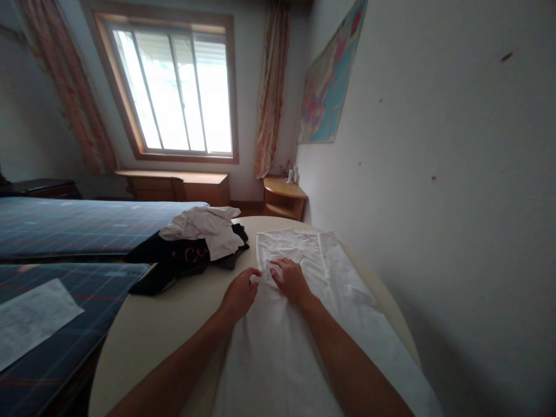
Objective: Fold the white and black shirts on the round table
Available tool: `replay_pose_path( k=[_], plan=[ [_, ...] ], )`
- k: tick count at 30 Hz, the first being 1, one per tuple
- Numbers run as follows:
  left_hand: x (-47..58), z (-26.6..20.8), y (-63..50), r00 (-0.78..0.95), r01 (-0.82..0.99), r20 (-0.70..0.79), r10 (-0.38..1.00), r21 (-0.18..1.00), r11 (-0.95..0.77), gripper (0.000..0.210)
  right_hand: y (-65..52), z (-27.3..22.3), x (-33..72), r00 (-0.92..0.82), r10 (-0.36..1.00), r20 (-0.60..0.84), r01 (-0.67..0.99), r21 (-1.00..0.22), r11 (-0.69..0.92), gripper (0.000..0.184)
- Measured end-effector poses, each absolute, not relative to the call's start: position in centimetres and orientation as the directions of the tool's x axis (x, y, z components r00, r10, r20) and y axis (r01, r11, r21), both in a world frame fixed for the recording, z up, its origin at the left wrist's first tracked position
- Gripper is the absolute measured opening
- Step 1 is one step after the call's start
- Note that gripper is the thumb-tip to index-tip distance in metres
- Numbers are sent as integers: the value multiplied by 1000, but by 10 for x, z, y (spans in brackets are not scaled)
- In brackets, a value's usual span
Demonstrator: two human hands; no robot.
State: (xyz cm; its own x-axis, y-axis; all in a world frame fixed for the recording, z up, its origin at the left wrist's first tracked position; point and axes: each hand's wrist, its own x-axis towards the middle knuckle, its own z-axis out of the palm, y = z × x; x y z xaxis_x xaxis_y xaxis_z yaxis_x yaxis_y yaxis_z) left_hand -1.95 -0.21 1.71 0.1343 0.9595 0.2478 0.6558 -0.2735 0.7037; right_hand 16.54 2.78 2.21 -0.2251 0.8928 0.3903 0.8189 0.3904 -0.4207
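From far away, I look down at two blue beds (104, 229) to the left of a round, pale desk (165, 310). The white cloth (278, 359) lies along the right half of the desk, from the near side nearly to the far edge. I think it is light, thin and soft. It should flop and crease easily, but it won't break. I would hold it by its two far corners, one in each of the hands, so it doesn't sag.

A pile of clothes (174, 255), mostly black with a pale one on top, sits on the desk's far left edge. A sheet of paper (39, 315) lies on the near bed, left of the desk.

Over the middle of the desk, the left hand (241, 292) is part open, fingers bent at the cloth's left edge; I can't tell if it pinches any. The right hand (293, 281) is half open on the cloth, thumb and fingers apart, gripping nothing I can see.
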Motion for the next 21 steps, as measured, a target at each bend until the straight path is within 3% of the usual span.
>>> replay_pose_path(
  k=[3, 5, 10, 15, 21],
  plan=[
    [-16, 20, -7, 178, 644, 284, 942, 691, -330, 19, 33, 23, 159, -224, 895, 387, 715, -558, 420, 36],
    [-14, 23, -10, 195, 647, 271, 943, 687, -331, 17, 38, 24, 156, -230, 913, 336, 716, -578, 393, 36],
    [-14, 24, -12, 177, 650, 233, 956, 702, -291, 14, 52, 38, 146, -221, 959, 178, 809, -515, 282, 39],
    [-16, 19, -12, 185, 626, 182, 966, 735, -259, 14, 69, 54, 122, -66, 997, 31, 931, -357, 72, 52],
    [-17, 32, -22, 159, 762, 101, 982, 620, -187, 12, 79, 54, 97, 31, 999, 19, 939, -344, -22, 31]
  ],
)
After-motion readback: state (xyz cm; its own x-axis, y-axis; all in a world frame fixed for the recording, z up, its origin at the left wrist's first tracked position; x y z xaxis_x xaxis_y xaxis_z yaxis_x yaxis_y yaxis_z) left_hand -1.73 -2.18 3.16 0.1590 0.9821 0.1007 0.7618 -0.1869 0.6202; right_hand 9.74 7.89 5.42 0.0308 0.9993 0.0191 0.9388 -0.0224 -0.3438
